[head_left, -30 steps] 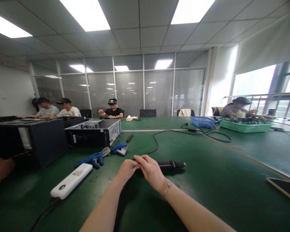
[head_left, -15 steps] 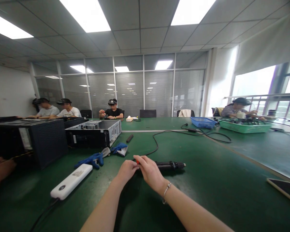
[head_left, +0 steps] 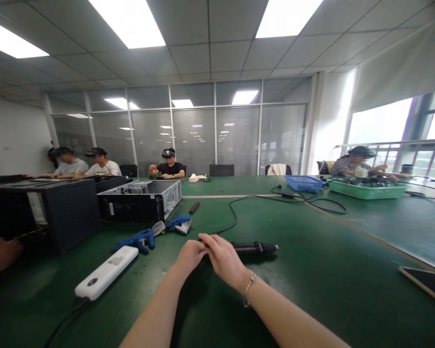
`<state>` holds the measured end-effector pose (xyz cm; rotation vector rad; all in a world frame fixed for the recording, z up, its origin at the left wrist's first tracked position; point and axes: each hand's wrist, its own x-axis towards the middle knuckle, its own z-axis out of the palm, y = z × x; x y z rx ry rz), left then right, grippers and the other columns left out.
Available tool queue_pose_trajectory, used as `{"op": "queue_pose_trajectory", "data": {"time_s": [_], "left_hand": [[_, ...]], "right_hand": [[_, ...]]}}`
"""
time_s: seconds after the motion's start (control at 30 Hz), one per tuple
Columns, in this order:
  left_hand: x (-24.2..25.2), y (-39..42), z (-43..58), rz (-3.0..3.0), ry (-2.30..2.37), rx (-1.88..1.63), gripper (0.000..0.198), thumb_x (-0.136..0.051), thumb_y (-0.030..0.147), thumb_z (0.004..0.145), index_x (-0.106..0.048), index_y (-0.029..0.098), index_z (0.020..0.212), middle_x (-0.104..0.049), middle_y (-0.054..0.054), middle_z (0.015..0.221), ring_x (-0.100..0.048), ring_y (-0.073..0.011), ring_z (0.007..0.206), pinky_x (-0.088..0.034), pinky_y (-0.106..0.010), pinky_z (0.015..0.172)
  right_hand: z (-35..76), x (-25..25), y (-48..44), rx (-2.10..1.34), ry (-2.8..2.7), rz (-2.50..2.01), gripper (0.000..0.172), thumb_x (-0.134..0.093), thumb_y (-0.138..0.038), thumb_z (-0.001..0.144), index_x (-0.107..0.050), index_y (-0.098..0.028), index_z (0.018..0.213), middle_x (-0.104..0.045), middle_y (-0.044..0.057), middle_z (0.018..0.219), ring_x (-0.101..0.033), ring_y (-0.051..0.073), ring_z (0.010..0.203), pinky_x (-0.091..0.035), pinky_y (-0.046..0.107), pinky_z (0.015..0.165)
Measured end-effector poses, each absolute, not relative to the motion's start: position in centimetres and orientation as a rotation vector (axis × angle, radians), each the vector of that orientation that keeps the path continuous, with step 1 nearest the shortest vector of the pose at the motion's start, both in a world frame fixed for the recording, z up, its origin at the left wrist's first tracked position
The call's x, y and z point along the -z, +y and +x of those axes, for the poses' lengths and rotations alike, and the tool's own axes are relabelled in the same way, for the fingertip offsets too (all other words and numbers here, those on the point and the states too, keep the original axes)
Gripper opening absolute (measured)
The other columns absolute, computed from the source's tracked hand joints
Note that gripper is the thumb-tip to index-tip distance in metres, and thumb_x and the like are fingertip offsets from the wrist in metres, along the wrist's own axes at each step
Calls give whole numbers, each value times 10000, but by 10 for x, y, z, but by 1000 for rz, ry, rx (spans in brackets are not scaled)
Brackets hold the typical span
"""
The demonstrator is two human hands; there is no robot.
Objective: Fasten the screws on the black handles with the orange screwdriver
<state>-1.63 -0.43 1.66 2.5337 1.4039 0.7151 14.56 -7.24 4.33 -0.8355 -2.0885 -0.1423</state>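
Observation:
My left hand (head_left: 190, 256) and my right hand (head_left: 224, 258) meet over the green table, fingers together. A black corded electric screwdriver (head_left: 253, 248) sticks out to the right from under my right hand, which covers its rear end. A speck of red shows between my hands, too small to name. My left hand's grip is hidden. A white power strip (head_left: 106, 272) with a black cable lies to the left of my left hand, and blue work gloves (head_left: 139, 239) lie beyond it.
An open computer case (head_left: 141, 202) and a black tower case (head_left: 43, 212) stand at the left, with a co-worker's hand (head_left: 0, 253) beside them. A black cable (head_left: 232, 223) crosses the table. A phone (head_left: 426, 286) lies at the right edge.
My hands and the black screwdriver stay nearly in place. The bracelet on my right wrist has shifted slightly down the arm, and the view has tilted a little.

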Motion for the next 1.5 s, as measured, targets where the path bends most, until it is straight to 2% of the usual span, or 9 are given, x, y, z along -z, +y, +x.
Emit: {"op": "queue_pose_trajectory", "data": {"time_s": [0.2,0.37,0.47,0.67,0.9,1.0,1.13,1.33,1.5], "left_hand": [[-16,-4,-17,2568,1344,-734,269,-485,182,833,-738,158,743,-725,-61,774,-637,-176,721,-405,-228,672],[-17,-4,-16,2568,1373,-715,268,-498,213,840,-739,144,747,-729,-79,787,-643,-190,738,-407,-233,666],[-19,-5,-16,2562,1402,-695,259,-494,180,825,-737,139,746,-729,-84,796,-642,-192,746,-414,-237,679],[-19,-7,-16,2589,1342,-718,266,-488,168,828,-737,158,736,-721,-59,760,-637,-177,724,-403,-227,665],[-17,-4,-16,2561,1415,-715,259,-486,183,834,-730,130,763,-731,-86,812,-650,-189,755,-421,-232,681],[-16,-4,-16,2581,1391,-723,257,-477,145,812,-726,135,751,-731,-79,808,-649,-186,748,-421,-233,680],[-18,-6,-15,2600,1367,-708,265,-482,167,823,-727,145,722,-729,-68,766,-647,-182,723,-410,-230,660],[-21,-8,-14,2568,1411,-703,259,-491,188,837,-731,121,768,-731,-102,825,-656,-200,768,-419,-236,680],[-19,-6,-15,2581,1396,-724,255,-486,183,828,-724,130,751,-726,-85,798,-647,-196,753,-417,-236,675]], "right_hand": [[148,-44,-72,204,-2020,-908,376,-486,-169,902,-493,-242,1271,-592,75,1017,-587,182,887,-503,322,796],[146,-45,-72,173,-2076,-851,485,-425,-57,881,-435,-241,1329,-597,78,1034,-595,183,921,-511,315,806],[144,-46,-75,163,-2078,-824,523,-427,-53,865,-399,-238,1353,-587,87,1086,-585,192,957,-506,335,837],[146,-47,-74,241,-2021,-908,375,-491,-144,887,-514,-244,1248,-599,73,984,-590,189,864,-509,328,774],[145,-44,-74,151,-2097,-806,514,-404,-47,876,-402,-242,1352,-585,85,1078,-573,190,971,-497,337,848],[146,-43,-74,194,-2063,-821,470,-464,-105,876,-434,-237,1327,-576,93,1098,-572,198,965,-499,347,842],[147,-43,-73,240,-2025,-864,394,-477,-140,893,-498,-244,1273,-598,82,1013,-588,189,889,-510,329,791],[146,-42,-73,167,-2081,-831,502,-417,-54,877,-420,-246,1341,-595,86,1065,-581,191,951,-510,335,826],[147,-43,-75,167,-2080,-816,491,-407,-67,884,-411,-241,1344,-595,91,1076,-573,202,970,-502,361,852]]}}
